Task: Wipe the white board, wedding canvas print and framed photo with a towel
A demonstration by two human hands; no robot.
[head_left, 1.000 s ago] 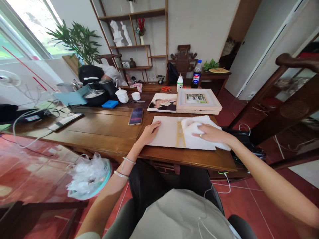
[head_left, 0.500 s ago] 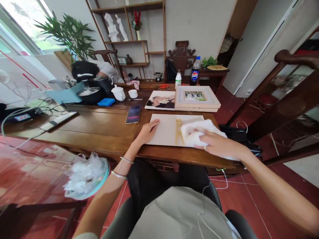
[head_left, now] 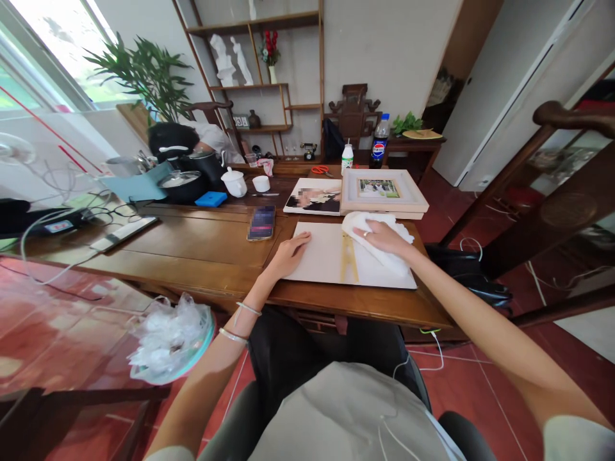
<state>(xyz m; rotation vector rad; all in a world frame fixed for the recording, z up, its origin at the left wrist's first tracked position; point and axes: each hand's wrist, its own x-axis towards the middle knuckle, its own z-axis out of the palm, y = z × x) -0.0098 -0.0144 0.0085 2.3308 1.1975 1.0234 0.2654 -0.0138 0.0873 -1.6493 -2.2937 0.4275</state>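
Observation:
A flat white board (head_left: 321, 256) lies near the front edge of the brown wooden table, with a yellowish A-shaped piece (head_left: 346, 257) on its face. My left hand (head_left: 291, 253) rests on the board's left edge, fingers stretched out. On the right half, my right hand (head_left: 382, 237) presses a folded white cloth (head_left: 391, 256) against the board near its far edge. Part of the board's right side is hidden under the cloth. Behind it lie a photo print (head_left: 314, 196) and a pale picture frame (head_left: 418, 200) holding a small picture.
A phone (head_left: 261, 223) lies left of the board. Further back are orange-handled scissors (head_left: 320, 169), a white bottle (head_left: 346, 157), a cola bottle (head_left: 379, 144), a white lidded cup (head_left: 234, 182) and a blue box (head_left: 211, 199). A bag-lined bin (head_left: 173, 339) stands on the floor.
My right hand has moved the cloth away from the near right corner toward the board's far edge, uncovering that corner. My left hand stays on the left edge.

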